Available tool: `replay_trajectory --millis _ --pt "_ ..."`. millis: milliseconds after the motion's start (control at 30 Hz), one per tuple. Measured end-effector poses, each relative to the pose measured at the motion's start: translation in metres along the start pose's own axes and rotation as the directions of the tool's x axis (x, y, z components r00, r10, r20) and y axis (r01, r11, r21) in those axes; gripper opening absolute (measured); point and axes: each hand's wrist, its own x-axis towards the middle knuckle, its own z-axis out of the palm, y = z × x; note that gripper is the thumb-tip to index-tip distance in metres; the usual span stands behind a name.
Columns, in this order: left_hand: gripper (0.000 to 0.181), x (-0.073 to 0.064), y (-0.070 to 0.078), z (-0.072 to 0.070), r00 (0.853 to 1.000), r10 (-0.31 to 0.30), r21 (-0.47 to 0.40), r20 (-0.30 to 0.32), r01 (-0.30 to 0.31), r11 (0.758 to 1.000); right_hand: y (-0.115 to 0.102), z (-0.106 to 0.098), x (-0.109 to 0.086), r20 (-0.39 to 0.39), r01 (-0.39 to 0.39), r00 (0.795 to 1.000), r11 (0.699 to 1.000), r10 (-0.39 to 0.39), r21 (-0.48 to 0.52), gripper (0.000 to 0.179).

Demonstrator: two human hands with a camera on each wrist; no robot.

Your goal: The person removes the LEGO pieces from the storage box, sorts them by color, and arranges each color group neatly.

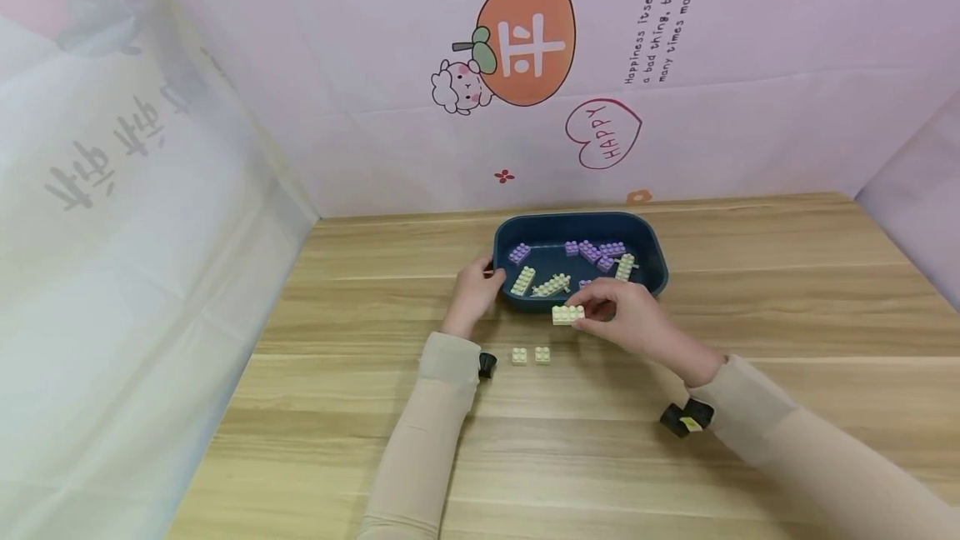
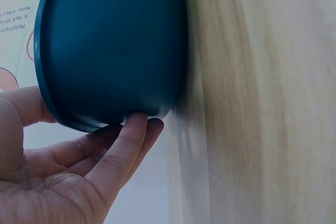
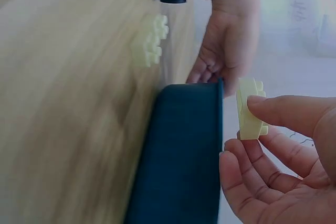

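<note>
My right hand (image 1: 626, 317) pinches a pale yellow toy building brick (image 1: 567, 315) between thumb and fingers, just over the near rim of a dark blue tray (image 1: 658, 261). In the right wrist view the brick (image 3: 250, 108) stands on end with its studs facing the palm, beside the tray's wall (image 3: 181, 150). My left hand (image 1: 474, 297) holds the tray at its left end. The left wrist view shows that thumb at the rim and the fingers (image 2: 123, 153) against the outer wall. Inside the tray lie several purple bricks (image 1: 590, 252) and pale yellow ones (image 1: 523, 280).
Two small square yellow bricks (image 1: 519, 356) sit side by side on the wooden table (image 1: 360, 315), in front of the tray. Behind the table hangs a printed pink cloth (image 1: 375, 107), and a white cloth (image 1: 112, 273) drapes down the left side.
</note>
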Motion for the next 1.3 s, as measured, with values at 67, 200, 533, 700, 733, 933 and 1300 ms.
replay_trajectory --millis 67,200,533,700,733,933,1300 --pt "0.042 0.000 0.000 0.000 1.000 0.000 -0.002 0.002 0.000 1.000 0.002 0.002 -0.002 0.005 -0.014 1.000 1.000 0.014 -0.005 0.020" --pt "0.041 0.000 0.001 0.000 1.000 0.002 -0.005 0.004 -0.002 1.000 0.004 0.006 -0.005 0.024 -0.033 0.999 0.999 0.033 -0.009 0.019" --pt "0.042 0.000 0.003 -0.001 1.000 0.006 0.004 0.005 -0.006 1.000 0.012 0.016 -0.014 0.011 -0.056 0.998 0.998 0.056 0.017 0.019" --pt "0.042 0.000 0.003 -0.001 1.000 0.011 0.002 0.002 -0.011 1.000 0.016 0.020 -0.017 0.033 -0.080 0.996 0.997 0.080 0.000 0.018" --pt "0.042 0.000 0.003 -0.001 1.000 0.011 0.001 0.002 -0.011 1.000 0.017 0.020 -0.018 0.040 -0.083 0.996 0.997 0.083 0.001 0.018" --pt "0.043 0.000 0.002 -0.001 1.000 -0.004 -0.001 0.006 0.004 1.000 0.020 0.024 -0.021 0.074 -0.096 0.993 0.995 0.094 0.024 0.018" --pt "0.043 -0.001 0.001 -0.001 1.000 -0.007 0.012 0.005 0.007 1.000 0.032 0.033 -0.022 0.106 -0.155 0.983 0.987 0.151 0.030 0.017"
